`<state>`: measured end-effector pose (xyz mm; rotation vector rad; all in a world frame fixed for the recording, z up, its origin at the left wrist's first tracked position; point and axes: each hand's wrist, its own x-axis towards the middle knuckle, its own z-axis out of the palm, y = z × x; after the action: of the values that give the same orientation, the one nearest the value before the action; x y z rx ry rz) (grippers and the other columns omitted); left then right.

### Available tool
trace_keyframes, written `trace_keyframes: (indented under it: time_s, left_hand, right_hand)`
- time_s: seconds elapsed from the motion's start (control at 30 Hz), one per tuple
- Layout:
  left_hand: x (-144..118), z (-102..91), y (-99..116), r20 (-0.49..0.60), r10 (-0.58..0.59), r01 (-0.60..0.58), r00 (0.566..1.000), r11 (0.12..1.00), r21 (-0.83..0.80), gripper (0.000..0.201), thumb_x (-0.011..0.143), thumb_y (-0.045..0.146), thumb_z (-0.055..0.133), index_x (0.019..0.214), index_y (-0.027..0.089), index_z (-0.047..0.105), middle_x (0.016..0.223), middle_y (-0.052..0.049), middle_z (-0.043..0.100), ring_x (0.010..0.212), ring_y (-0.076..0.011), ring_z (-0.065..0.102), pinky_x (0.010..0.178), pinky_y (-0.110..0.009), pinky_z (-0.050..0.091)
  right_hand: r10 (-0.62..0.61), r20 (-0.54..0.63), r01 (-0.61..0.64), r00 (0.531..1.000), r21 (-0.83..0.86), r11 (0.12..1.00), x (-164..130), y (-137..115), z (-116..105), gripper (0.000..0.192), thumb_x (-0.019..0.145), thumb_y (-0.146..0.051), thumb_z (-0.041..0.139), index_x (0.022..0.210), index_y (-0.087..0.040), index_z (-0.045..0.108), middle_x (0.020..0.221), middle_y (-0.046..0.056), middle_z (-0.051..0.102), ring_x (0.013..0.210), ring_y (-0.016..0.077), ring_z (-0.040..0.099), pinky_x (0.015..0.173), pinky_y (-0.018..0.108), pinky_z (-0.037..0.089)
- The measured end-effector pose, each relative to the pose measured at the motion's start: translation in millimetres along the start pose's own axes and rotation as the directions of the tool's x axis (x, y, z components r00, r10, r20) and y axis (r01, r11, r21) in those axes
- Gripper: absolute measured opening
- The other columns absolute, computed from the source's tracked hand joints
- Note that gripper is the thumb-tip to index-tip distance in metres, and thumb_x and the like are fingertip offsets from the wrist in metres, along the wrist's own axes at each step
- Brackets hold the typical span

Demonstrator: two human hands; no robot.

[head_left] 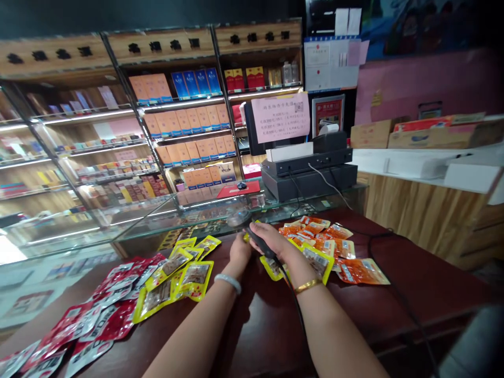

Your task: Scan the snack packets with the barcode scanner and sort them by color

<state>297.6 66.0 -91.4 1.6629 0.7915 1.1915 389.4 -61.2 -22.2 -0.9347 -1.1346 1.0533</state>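
My right hand (275, 240) is wrapped round the black handle of a barcode scanner (261, 242), its head pointing away from me and its cord trailing down along my forearm. Close beside it, my left hand (239, 251) has its fingers closed on a yellow snack packet (247, 237), of which only small bits of edge show. More yellow packets (196, 278) with brown contents lie in a pile left of my left wrist. Under and beside my right wrist are other yellow packets (318, 262), next to a heap of orange packets (328, 245).
Red and silver packets (106, 299) spread over the left of the dark red table (252, 336). Behind it stand a glass counter (157, 215), a black cash drawer (311, 181) and a monitor bearing a pink sign (280, 118). A black cable (394, 286) crosses the table's right side.
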Motion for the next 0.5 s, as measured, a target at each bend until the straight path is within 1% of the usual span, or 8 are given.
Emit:
trace_keyframes:
  time_s: [0.07,0.13,0.2,0.23,0.3,0.37,0.43,0.5]
  left_hand:
    - [-1.7,-28.6,2.2,-0.085,-0.035,0.044,0.996,0.993,0.106,0.019,0.069,0.012,0.074,0.077,0.020,0.060,0.056,0.005,0.052,0.052,-0.0129,0.050,0.053,-0.022,0.033]
    - [-5.3,-58.7,6.7,-0.178,-0.043,0.078,0.983,0.978,0.193,0.017,0.071,0.016,0.073,0.082,0.021,0.060,0.054,0.006,0.049,0.049,-0.0120,0.046,0.051,-0.021,0.030]
    - [-10.2,-87.5,13.0,-0.244,-0.032,0.091,0.969,0.968,0.233,0.016,0.073,0.020,0.071,0.085,0.021,0.060,0.053,0.007,0.047,0.048,-0.0120,0.045,0.050,-0.021,0.029]
    - [-13.0,-100.9,16.7,-0.262,-0.025,0.087,0.965,0.970,0.227,0.017,0.073,0.021,0.071,0.087,0.021,0.061,0.054,0.007,0.047,0.048,-0.0119,0.045,0.050,-0.021,0.029]
    - [-19.6,-125.4,24.4,-0.277,-0.012,0.066,0.961,0.980,0.186,0.020,0.073,0.024,0.071,0.091,0.021,0.061,0.056,0.007,0.049,0.049,-0.0114,0.046,0.050,-0.020,0.032]
    - [-27.1,-147.1,31.6,-0.276,0.020,0.016,0.961,0.992,0.127,0.023,0.073,0.026,0.072,0.093,0.021,0.061,0.060,0.007,0.051,0.051,-0.0108,0.047,0.050,-0.020,0.035]
    - [-34.9,-166.8,37.5,-0.255,0.049,-0.035,0.966,0.998,0.061,0.023,0.072,0.026,0.072,0.092,0.021,0.060,0.062,0.006,0.053,0.054,-0.0104,0.049,0.052,-0.019,0.038]
    - [-42.2,-185.0,41.3,-0.223,0.028,-0.028,0.974,1.000,0.000,0.023,0.071,0.025,0.072,0.089,0.021,0.058,0.065,0.006,0.055,0.056,-0.0097,0.051,0.053,-0.018,0.041]
  right_hand:
    - [-0.007,-0.030,0.007,1.000,0.000,1.000,-1.6,-1.0,-1.6,0.053,0.080,-0.073,0.062,0.080,-0.020,0.053,0.052,-0.006,0.056,0.036,0.0078,0.044,0.036,0.020,0.032]
    - [-0.008,-0.051,0.008,0.999,0.007,1.000,-2.9,-1.0,-3.4,0.053,0.080,-0.073,0.061,0.079,-0.020,0.051,0.052,-0.006,0.055,0.035,0.0072,0.043,0.035,0.019,0.031]
    - [0.009,-0.048,-0.009,0.999,0.007,1.000,-4.0,-0.1,-4.1,0.053,0.082,-0.072,0.060,0.078,-0.020,0.050,0.051,-0.006,0.055,0.035,0.0070,0.043,0.034,0.018,0.030]
    - [0.019,-0.038,-0.019,0.999,0.005,1.000,-4.6,0.7,-3.6,0.052,0.083,-0.072,0.059,0.080,-0.020,0.051,0.052,-0.006,0.055,0.036,0.0071,0.043,0.035,0.018,0.030]
    - [0.047,0.002,-0.047,0.999,-0.016,0.999,-5.9,2.3,-0.4,0.051,0.083,-0.071,0.059,0.083,-0.020,0.054,0.053,-0.006,0.056,0.037,0.0074,0.044,0.035,0.017,0.031]
    - [0.091,0.058,-0.088,0.994,-0.041,0.995,-7.4,3.8,5.7,0.051,0.083,-0.070,0.061,0.086,-0.019,0.056,0.054,-0.005,0.057,0.038,0.0078,0.045,0.035,0.017,0.031]
    - [0.138,0.108,-0.133,0.985,-0.045,0.990,-9.3,4.8,13.8,0.053,0.081,-0.070,0.062,0.090,-0.019,0.057,0.055,-0.005,0.057,0.038,0.0079,0.044,0.035,0.018,0.030]
    - [0.171,0.135,-0.169,0.976,-0.020,0.985,-12.4,5.1,22.4,0.055,0.080,-0.072,0.062,0.095,-0.019,0.058,0.053,-0.005,0.056,0.037,0.0080,0.043,0.035,0.018,0.030]
